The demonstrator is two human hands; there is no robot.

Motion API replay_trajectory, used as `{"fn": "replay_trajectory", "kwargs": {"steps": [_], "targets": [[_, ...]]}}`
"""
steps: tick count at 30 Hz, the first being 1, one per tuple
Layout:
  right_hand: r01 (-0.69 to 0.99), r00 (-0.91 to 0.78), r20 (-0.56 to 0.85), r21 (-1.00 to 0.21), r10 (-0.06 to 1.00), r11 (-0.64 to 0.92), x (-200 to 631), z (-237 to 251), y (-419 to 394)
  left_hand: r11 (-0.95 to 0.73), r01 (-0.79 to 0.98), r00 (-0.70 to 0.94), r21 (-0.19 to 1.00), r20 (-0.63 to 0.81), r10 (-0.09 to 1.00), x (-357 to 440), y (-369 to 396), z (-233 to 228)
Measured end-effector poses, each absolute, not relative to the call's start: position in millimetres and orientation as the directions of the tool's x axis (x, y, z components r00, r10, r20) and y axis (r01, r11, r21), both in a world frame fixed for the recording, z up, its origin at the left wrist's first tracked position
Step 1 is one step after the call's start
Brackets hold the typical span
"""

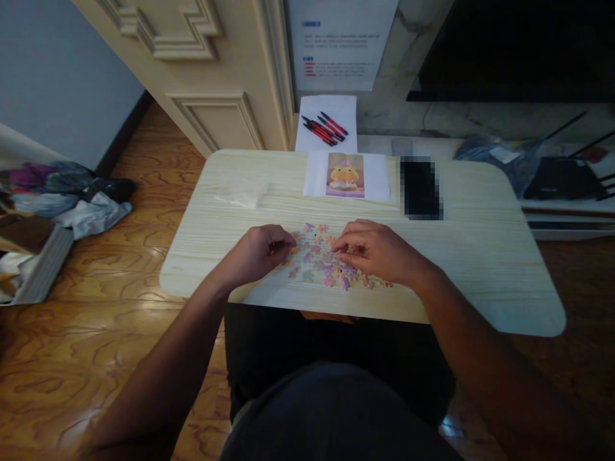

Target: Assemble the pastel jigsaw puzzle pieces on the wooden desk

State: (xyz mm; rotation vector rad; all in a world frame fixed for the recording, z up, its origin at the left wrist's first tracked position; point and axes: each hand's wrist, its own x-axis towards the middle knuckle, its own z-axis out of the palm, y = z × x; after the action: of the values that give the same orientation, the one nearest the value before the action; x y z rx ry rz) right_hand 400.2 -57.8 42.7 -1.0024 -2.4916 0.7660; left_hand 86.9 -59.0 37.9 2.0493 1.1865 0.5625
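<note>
Small pastel jigsaw puzzle pieces (307, 258) in purple, pink, orange and green lie scattered over the near middle of the table (480, 256). At the left edge of the scatter is my left hand (266, 251), its fingers curled and thumb drawn toward them; what they hold, if anything, is hidden. My right hand (377, 250) rests over the right part of the pieces, thumb and forefinger pinched at a jigsaw piece among them. Beyond the hands lies a white sheet with a printed picture (345, 176) of a yellow cartoon figure.
A clear plastic bag (243, 193) lies at the table's back left. A dark, pixelated rectangle (421, 189) sits right of the picture sheet. Several red and black pens (325, 130) lie on white paper behind the table. Bags and a box (43, 262) stand on the floor at left.
</note>
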Motion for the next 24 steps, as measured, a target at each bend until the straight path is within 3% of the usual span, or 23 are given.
{"fn": "replay_trajectory", "kwargs": {"steps": [7,15,24], "targets": [[0.568,-0.723,0.068,-0.509,0.688,0.647,409,31,-71,-0.35,0.561,0.491,0.75,0.038,0.87,90,-60,39],[0.544,-0.672,0.134,-0.578,0.728,0.608,426,29,-74,-0.35,0.542,0.494,0.764,0.047,0.868,97,-61,39],[0.534,-0.65,0.199,-0.568,0.733,0.627,446,28,-89,-0.342,0.506,0.511,0.791,0.045,0.859,117,-60,38]]}}
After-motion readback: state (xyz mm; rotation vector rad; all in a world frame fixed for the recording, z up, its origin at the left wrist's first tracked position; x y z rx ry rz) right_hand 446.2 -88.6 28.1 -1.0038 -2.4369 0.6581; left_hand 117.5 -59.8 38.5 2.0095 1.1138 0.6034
